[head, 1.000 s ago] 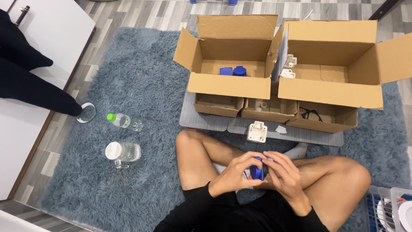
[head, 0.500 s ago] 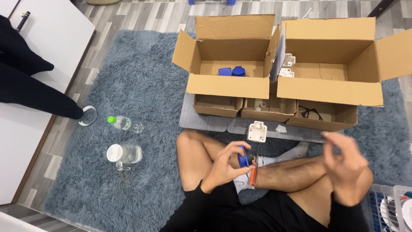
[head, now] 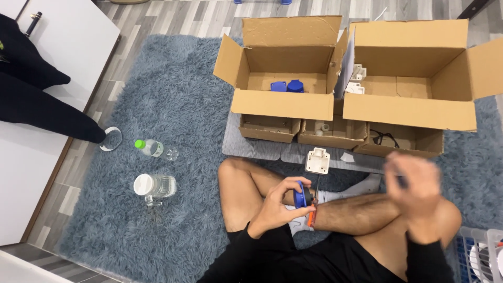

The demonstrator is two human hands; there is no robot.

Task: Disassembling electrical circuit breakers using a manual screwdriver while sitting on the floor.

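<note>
The blue round socket part point(head: 299, 195) sits in the left hand point(head: 280, 205), fingers point(head: 291, 183) curled around and pinching it just above the crossed legs, with an orange-handled screwdriver point(head: 313, 208) lying against the shin right beside it. The right hand point(head: 414, 191) is off to the side over the knee, blurred, so I cannot tell how its fingers are set. By the look of it, this is mid-assembly, and the next move calls for a free hand on that screwdriver. Just ahead lies a white socket base point(head: 317, 161) on the grey mat point(head: 251, 149), then the open cardboard box point(head: 285, 68) holding more blue parts point(head: 287, 86).
</note>
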